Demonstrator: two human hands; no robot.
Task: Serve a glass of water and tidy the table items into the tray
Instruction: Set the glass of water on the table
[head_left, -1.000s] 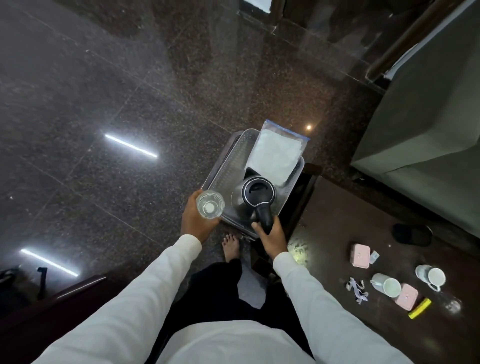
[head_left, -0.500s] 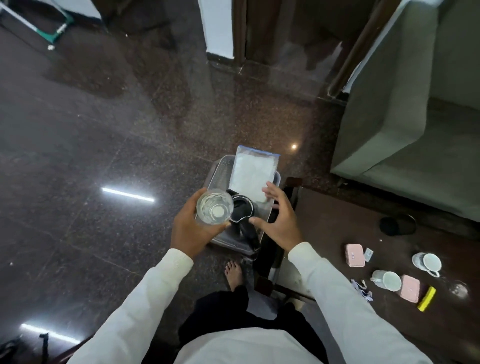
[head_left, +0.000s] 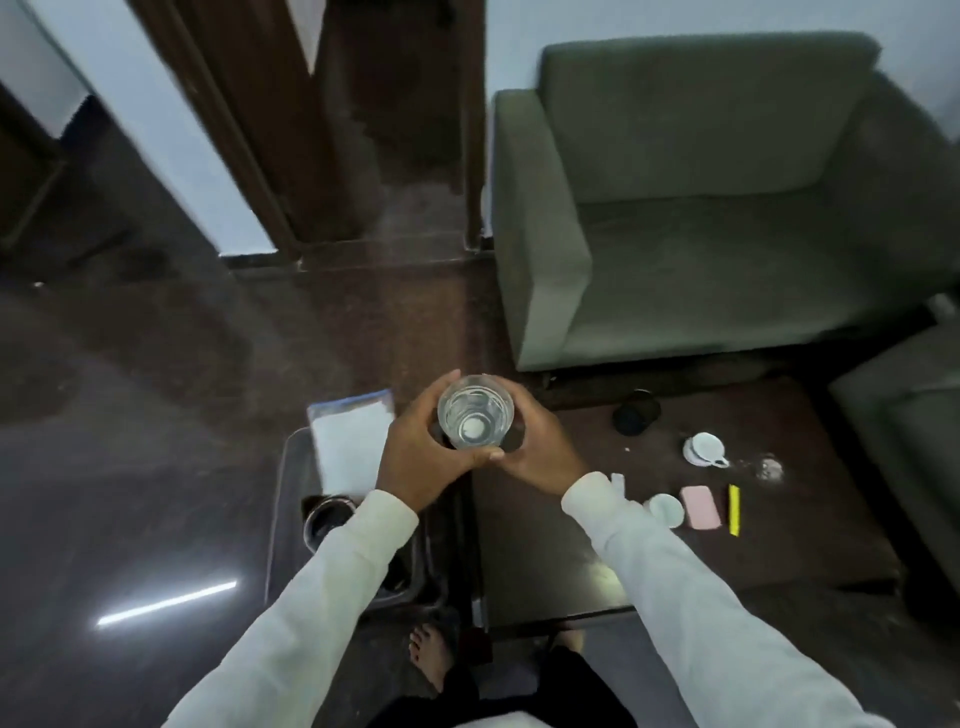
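A clear glass of water (head_left: 475, 410) is held upright in mid-air between both hands. My left hand (head_left: 423, 457) wraps its left side and my right hand (head_left: 540, 449) cups its right side. Below my left arm lies a metal tray (head_left: 291, 499) holding a black kettle (head_left: 327, 514), partly hidden by my sleeve, and a clear bag of white material (head_left: 353, 447). On the dark table (head_left: 571, 545) to the right lie two white cups (head_left: 704, 448) (head_left: 666, 510), a pink case (head_left: 701, 507) and a yellow bar (head_left: 733, 509).
A green sofa (head_left: 701, 208) stands behind the table, and another green seat (head_left: 904, 447) is at the right edge. A black round object (head_left: 636, 411) sits at the table's far side. A doorway with a dark wooden frame (head_left: 249, 156) is ahead. My bare foot (head_left: 431, 654) is on the floor.
My right hand left the kettle and joined the left on the glass. The glass moved right and up, away from the tray. My view swung up toward the sofa.
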